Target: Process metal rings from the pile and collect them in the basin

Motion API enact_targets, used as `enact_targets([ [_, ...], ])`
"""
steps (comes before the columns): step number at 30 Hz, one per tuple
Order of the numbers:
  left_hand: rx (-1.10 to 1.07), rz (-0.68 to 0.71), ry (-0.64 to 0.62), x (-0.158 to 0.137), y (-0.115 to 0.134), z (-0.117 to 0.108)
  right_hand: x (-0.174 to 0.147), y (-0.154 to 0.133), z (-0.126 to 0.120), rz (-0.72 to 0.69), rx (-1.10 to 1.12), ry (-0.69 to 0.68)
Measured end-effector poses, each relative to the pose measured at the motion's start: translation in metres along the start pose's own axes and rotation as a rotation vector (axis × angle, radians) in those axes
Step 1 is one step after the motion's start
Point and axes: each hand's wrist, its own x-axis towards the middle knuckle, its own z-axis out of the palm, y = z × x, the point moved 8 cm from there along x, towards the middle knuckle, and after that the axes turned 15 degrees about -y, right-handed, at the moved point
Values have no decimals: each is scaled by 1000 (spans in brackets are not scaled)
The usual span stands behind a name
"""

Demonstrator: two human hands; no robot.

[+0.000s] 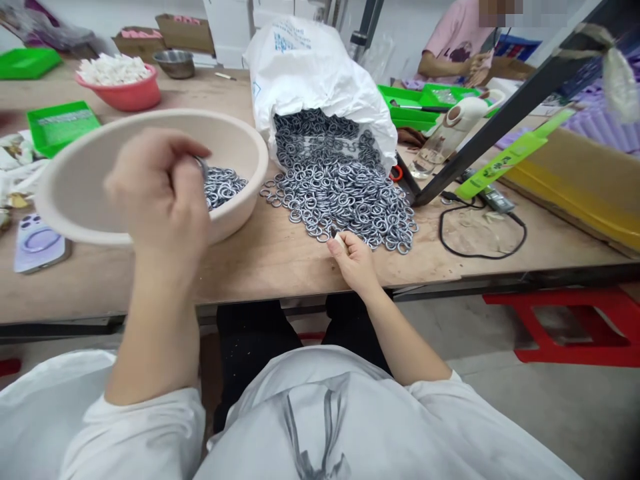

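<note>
My left hand (160, 190) is raised over the big cream basin (90, 220), its fingers curled closed and slightly blurred. A grey metal ring (202, 165) shows at the thumb and forefinger. Inside the basin, at its right side, lies a heap of similar rings (225, 187). My right hand (355, 263) rests at the near edge of a larger pile of grey rings (345, 200) and pinches a small white piece with a dark tip (340, 240); its kind is unclear. The pile spills from the mouth of a white sack (315, 73) lying on the table.
A phone (40, 243) lies left of the basin. Behind are a red bowl of white pieces (120, 87) and green trays (63, 127). A dark slanted post (480, 120), a bottle (440, 137) and a cable (445, 247) stand right. Another person (453, 40) sits across.
</note>
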Motion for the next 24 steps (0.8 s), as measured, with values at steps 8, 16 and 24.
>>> enact_targets([
  [8,530,-330,-427,25,-44,18,-2,-4,3,-7,-50,-16],
  [16,265,247,-605,-5,23,137,-3,-5,3,-32,-79,-3],
  [24,338,-331,-653,60,-75,230,-2,-13,2,-55,-160,23],
])
